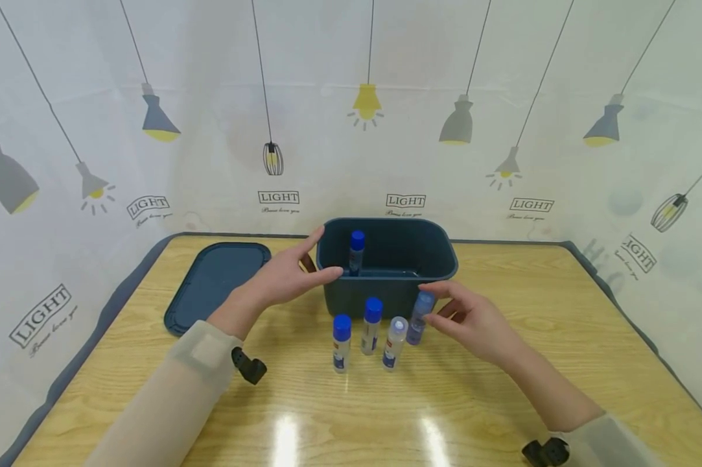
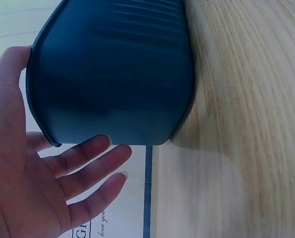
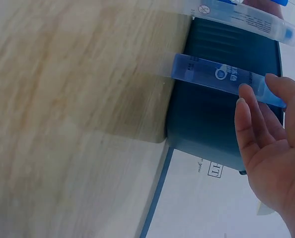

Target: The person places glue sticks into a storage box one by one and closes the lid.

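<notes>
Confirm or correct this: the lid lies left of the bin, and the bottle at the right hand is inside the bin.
Not inside: the head view shows the bottle at the right hand outside, in front of the bin. The lid is left of it.

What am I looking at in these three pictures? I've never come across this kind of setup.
There is no robot here, just a person's two bare hands. The wide picture comes from a camera worn on the head; the other two come from cameras on the left and right wrists. On the wooden table stands a dark blue bin with one blue-capped bottle inside; a flat dark blue lid lies to its left. In front are two more blue-capped bottles and a clear-topped bottle. The left hand touches the bin's rim. The right hand pinches a translucent blue bottle near its top; whether it is lifted is hard to tell.
</notes>
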